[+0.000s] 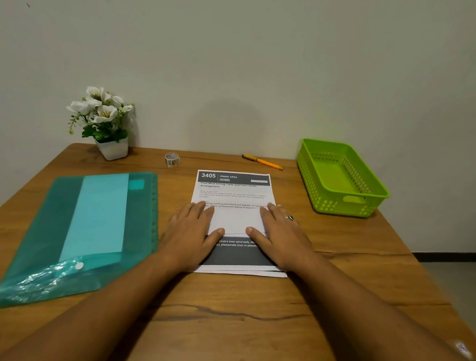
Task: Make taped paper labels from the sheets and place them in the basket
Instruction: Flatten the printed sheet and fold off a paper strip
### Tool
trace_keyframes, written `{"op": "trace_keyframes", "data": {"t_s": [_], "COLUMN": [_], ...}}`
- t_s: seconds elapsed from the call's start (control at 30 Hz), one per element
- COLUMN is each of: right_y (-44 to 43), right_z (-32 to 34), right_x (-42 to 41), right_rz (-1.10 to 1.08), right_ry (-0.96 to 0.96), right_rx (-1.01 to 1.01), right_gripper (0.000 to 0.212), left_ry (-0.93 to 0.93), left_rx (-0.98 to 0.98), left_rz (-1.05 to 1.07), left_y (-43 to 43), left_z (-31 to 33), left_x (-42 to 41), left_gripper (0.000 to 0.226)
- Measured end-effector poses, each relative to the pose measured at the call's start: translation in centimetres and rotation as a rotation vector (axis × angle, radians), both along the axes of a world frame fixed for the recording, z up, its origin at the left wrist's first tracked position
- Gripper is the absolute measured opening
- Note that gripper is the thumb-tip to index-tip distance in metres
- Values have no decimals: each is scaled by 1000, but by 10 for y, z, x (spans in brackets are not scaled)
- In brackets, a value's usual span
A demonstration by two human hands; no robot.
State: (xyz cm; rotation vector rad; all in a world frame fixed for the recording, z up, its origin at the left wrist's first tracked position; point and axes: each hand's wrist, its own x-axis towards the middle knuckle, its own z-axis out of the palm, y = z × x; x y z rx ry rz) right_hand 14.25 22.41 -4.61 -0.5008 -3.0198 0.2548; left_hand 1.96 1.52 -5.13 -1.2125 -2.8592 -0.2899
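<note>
A printed white sheet with a dark header reading 3405 lies in the middle of the wooden table, with another sheet's edge showing under it at the near end. A white flap lies folded over its middle. My left hand presses flat on the flap's left side and my right hand presses flat on its right side, fingers straight. The lime green basket stands empty at the far right. A small roll of clear tape stands at the back, left of the sheet.
A teal plastic document folder with paper inside lies at the left. An orange pen lies at the back between sheet and basket. A white pot of artificial flowers stands against the wall at the back left. The table ends at right.
</note>
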Motion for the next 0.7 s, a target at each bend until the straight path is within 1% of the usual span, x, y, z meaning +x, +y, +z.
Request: {"op": "trace_keyframes", "data": {"t_s": [0.1,0.27,0.4,0.53,0.6,0.7], "right_y": [0,2,1,-13,-29,-57], "right_z": [0,-2,0,3,3,1], "right_x": [1,-1,-4,-15,-24,-42], "right_rz": [1,2,-3,-21,46,186], "right_ry": [-8,-22,-49,-46,-16,50], "right_rx": [2,-2,-8,81,73,-25], "right_gripper": [75,76,77,81,76,64], "left_ry": [10,-5,-10,-9,-10,-14], "left_rx": [-34,-54,-65,-88,-98,-106], "left_rz": [-12,-36,-39,-20,-14,-13], "left_y": [-9,-18,-19,-14,-11,-8], "left_z": [1,3,0,-2,-1,1], "left_x": [-7,-14,-18,-21,-22,-22], "left_gripper": [90,94,89,78,76,78]}}
